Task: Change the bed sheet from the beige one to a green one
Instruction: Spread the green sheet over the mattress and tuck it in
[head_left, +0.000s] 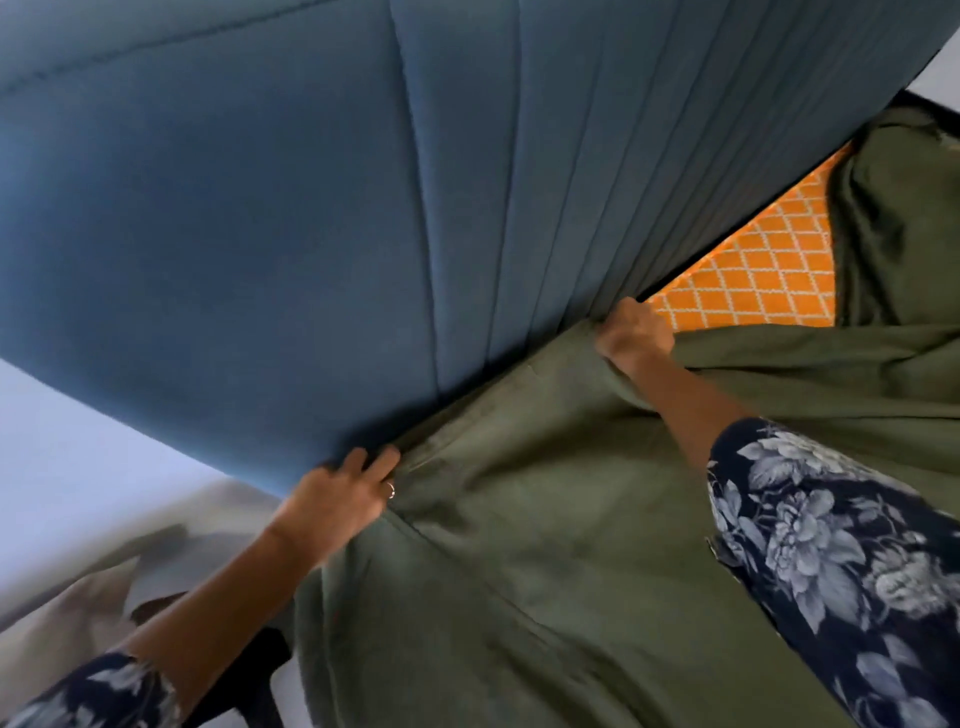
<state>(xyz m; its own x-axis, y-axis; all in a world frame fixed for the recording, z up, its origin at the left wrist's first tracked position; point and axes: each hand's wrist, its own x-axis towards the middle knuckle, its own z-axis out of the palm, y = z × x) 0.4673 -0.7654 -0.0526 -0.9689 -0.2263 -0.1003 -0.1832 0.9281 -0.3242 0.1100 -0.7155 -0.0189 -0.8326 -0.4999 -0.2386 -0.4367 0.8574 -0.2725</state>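
Left hand (337, 501) fingers tucked into green sheet (545, 545) edge beside blue headboard (234, 208). Right hand (635, 332) fisted, gripping sheet near orange mattress (763, 265).

Single head view, tilted, close above the headboard (260, 208) edge

This is a bedroom in a home. A tall padded headboard (260, 208), covered in blue fabric stitched into vertical channels, fills most of the view and stands against a pale wall (62, 467). At its foot lies a mattress (753, 270) with an orange cover quilted in a white diamond pattern, partly draped by a green bed sheet (545, 545) that runs up to the headboard's lower edge. A crumpled beige sheet (78, 597) lies off to the left beside the bed. Upholstered bed furniture and loose household linen mark it as a domestic sleeping room.
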